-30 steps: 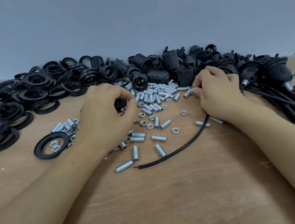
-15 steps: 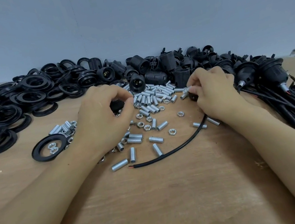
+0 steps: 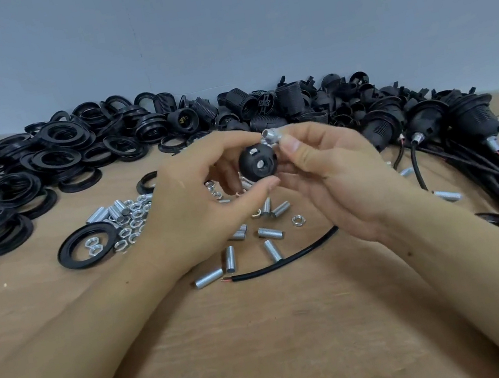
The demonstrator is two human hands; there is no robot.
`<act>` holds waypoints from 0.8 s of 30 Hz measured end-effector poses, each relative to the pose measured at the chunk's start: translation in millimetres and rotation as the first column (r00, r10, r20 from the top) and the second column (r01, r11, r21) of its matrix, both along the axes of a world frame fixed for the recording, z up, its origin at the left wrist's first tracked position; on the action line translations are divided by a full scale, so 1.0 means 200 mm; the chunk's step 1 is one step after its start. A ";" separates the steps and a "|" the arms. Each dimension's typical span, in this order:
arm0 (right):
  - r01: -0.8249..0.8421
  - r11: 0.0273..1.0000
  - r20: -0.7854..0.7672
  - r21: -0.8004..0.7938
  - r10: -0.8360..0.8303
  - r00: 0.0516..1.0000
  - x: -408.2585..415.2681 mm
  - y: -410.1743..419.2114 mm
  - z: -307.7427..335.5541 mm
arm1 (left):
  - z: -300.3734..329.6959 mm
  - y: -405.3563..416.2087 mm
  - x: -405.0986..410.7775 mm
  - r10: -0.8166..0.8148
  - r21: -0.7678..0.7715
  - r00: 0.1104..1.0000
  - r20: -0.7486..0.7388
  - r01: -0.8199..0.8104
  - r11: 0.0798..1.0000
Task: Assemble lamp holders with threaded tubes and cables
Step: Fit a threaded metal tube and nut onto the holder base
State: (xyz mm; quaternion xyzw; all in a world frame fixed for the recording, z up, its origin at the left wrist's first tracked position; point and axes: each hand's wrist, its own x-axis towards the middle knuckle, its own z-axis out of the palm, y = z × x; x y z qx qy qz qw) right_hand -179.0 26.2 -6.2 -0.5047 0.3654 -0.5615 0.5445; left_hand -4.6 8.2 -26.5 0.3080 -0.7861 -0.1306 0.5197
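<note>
Left hand (image 3: 197, 204) grip clamps lamp holder cap (image 3: 258, 161); right hand (image 3: 331, 171) grip pinches threaded tube (image 3: 270, 136); loose tubes (image 3: 269, 232), cable (image 3: 287, 260) litter surface (image 3: 270, 351) below

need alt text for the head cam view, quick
Two bare hands above a wooden table: the left hand holds a black lamp holder cap, the right hand a threaded tube. Loose tubes, nuts, black rings and cabled holders surround them.

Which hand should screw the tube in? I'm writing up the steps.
Right: the right hand pinches the silver threaded metal tube beside the round black plastic holder cap, which the left hand steadies.
</note>
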 end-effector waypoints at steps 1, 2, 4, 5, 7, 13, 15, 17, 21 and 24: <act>0.109 0.984 -0.161 -0.138 -0.131 0.978 -0.01 0.00 0.00 | 0.00 0.00 0.00 0.031 0.011 0.999 -0.014 -0.031 0.999; 0.178 0.934 -0.318 -0.309 -0.278 0.906 -0.01 0.00 0.01 | 0.00 0.00 0.00 0.060 0.021 0.998 -0.031 -0.059 0.998; 0.170 0.837 -0.451 -0.520 -0.438 0.778 -0.02 0.02 0.01 | 0.00 0.00 0.00 0.103 0.035 0.991 -0.080 -0.100 0.994; 0.156 0.822 -0.454 -0.548 -0.449 0.769 -0.02 0.02 0.01 | 0.00 0.00 0.00 0.122 0.043 0.987 -0.105 -0.118 0.992; 0.134 0.807 -0.469 -0.576 -0.460 0.754 -0.02 0.03 0.00 | 0.01 0.00 0.00 0.157 0.048 0.980 -0.123 -0.153 0.987; 0.129 0.779 -0.474 -0.613 -0.493 0.730 -0.01 0.03 -0.02 | 0.02 0.01 0.00 0.205 -0.022 0.977 -0.055 -0.206 0.978; 0.123 0.785 -0.480 -0.608 -0.486 0.730 -0.01 0.02 -0.03 | 0.02 0.00 0.00 0.153 -0.002 0.985 -0.080 -0.154 0.988; 0.128 0.814 -0.477 -0.567 -0.451 0.754 -0.01 0.02 -0.03 | 0.01 0.00 0.00 0.055 0.051 0.990 -0.132 -0.048 0.998; 0.123 0.913 -0.354 -0.388 -0.271 0.895 -0.03 0.01 -0.01 | 0.01 -0.01 0.01 -0.043 0.073 0.984 -0.170 0.057 0.996; 0.099 0.930 -0.313 -0.354 -0.217 0.925 -0.02 0.02 0.00 | 0.01 -0.02 0.01 -0.041 0.057 0.982 -0.187 0.053 0.997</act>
